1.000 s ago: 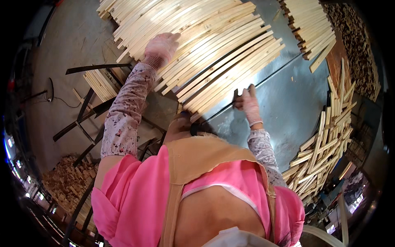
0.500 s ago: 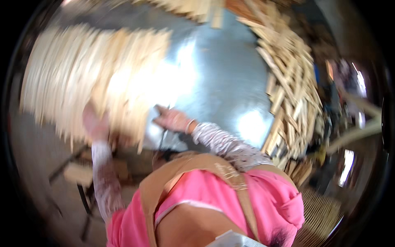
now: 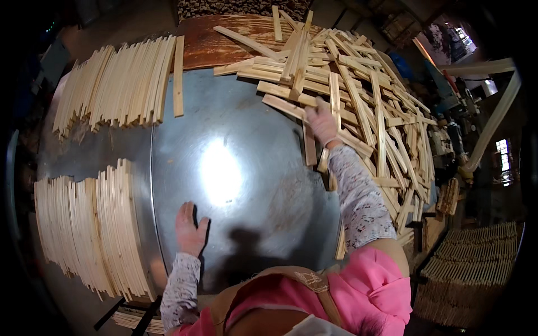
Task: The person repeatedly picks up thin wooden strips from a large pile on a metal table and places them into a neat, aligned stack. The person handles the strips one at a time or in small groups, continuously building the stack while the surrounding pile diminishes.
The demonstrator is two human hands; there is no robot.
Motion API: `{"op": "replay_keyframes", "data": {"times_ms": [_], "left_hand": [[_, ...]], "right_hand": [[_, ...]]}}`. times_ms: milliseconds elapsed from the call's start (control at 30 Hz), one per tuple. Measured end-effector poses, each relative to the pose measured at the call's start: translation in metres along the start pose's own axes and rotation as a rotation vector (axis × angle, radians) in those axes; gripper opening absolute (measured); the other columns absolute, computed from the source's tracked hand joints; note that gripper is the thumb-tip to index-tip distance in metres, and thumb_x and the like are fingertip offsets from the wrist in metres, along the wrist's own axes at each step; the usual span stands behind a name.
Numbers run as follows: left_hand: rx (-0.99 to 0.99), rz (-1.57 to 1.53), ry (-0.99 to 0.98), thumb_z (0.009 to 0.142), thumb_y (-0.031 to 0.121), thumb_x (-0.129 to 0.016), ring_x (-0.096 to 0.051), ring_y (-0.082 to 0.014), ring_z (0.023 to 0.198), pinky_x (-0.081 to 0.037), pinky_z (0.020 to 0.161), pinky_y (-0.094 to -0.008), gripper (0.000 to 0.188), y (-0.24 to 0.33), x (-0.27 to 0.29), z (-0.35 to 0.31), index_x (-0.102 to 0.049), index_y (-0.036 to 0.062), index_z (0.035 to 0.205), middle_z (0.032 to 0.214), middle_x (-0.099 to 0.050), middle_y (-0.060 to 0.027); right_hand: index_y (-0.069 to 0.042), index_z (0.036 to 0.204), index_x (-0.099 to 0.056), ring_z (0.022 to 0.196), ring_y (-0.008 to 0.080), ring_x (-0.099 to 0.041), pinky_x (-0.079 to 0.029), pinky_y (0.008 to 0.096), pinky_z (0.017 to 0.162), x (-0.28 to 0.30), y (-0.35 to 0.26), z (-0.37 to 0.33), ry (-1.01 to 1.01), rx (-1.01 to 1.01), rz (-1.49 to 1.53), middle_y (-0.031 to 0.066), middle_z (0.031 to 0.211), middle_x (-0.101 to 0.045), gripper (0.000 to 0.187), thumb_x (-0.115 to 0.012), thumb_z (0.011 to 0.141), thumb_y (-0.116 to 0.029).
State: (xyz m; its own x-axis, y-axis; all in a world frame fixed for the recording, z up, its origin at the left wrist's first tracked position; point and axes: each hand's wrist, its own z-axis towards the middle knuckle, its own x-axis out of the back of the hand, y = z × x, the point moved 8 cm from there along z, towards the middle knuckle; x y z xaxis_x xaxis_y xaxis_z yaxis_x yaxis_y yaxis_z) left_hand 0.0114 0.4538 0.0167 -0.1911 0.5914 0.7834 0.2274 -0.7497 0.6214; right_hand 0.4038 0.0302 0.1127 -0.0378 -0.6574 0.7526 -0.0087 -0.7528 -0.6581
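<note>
In the head view, the left hand (image 3: 191, 229) is held spread and empty over the metal surface (image 3: 258, 157). The right hand (image 3: 321, 123) is placed at the left edge of the jumbled wooden strips (image 3: 379, 129) at the right; whether one is grasped cannot be told. A far row (image 3: 134, 84) and a near row (image 3: 89, 229) are laid at left.

pale wooden strips (image 3: 349, 88) | crisscross heap right, two aligned rows left | metal table (image 3: 252, 168)
</note>
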Motion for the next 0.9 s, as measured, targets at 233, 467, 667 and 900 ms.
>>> {"op": "replay_keyframes", "data": {"times_ms": [233,467,667,900], "left_hand": [[-0.199,0.118,-0.039,0.101,0.044,-0.067,-0.049,-0.0454,0.144,-0.037,0.124,-0.0511,0.068,0.142,-0.096,0.299,-0.057,-0.002,0.15,0.156,-0.053,-0.0284],[-0.437,0.289,-0.1,0.105,0.062,-0.053,-0.058,-0.0412,0.135,-0.043,0.115,-0.0495,0.076,0.24,-0.183,0.594,-0.056,0.0027,0.152,0.146,-0.063,-0.0249],[-0.107,-0.541,-0.288,0.099,0.054,-0.073,-0.073,-0.0229,0.109,-0.057,0.097,-0.0364,0.058,0.253,-0.279,0.692,-0.074,0.0059,0.131,0.122,-0.078,-0.0111],[0.078,-0.764,-0.605,0.097,0.054,-0.073,-0.07,-0.0211,0.104,-0.053,0.098,-0.0343,0.066,0.248,-0.281,0.557,-0.077,-0.0029,0.129,0.116,-0.08,-0.0115]], "right_hand": [[-0.005,0.163,-0.044,0.13,0.0422,-0.067,-0.05,0.0506,0.109,0.035,0.025,0.207,-0.024,-0.033,-0.428,0.0308,0.14,-0.068,0.097,-0.058,0.095,-0.073],[-0.009,0.16,-0.049,0.125,0.0386,-0.071,-0.052,0.0496,0.105,-0.008,0.036,0.289,-0.09,0.026,-0.559,0.025,0.131,-0.075,0.104,-0.038,0.094,-0.088],[-0.034,0.157,-0.048,0.127,0.0432,-0.068,-0.058,0.05,0.101,-0.043,0.045,0.292,-0.153,0.257,-0.768,0.0193,0.157,-0.055,0.046,-0.048,0.111,-0.026],[-0.017,0.148,-0.058,0.094,0.0423,-0.077,-0.058,0.0507,0.078,-0.024,0.063,0.236,-0.183,0.195,-0.6,0.0208,0.094,-0.079,0.083,-0.051,0.095,-0.081]]}}
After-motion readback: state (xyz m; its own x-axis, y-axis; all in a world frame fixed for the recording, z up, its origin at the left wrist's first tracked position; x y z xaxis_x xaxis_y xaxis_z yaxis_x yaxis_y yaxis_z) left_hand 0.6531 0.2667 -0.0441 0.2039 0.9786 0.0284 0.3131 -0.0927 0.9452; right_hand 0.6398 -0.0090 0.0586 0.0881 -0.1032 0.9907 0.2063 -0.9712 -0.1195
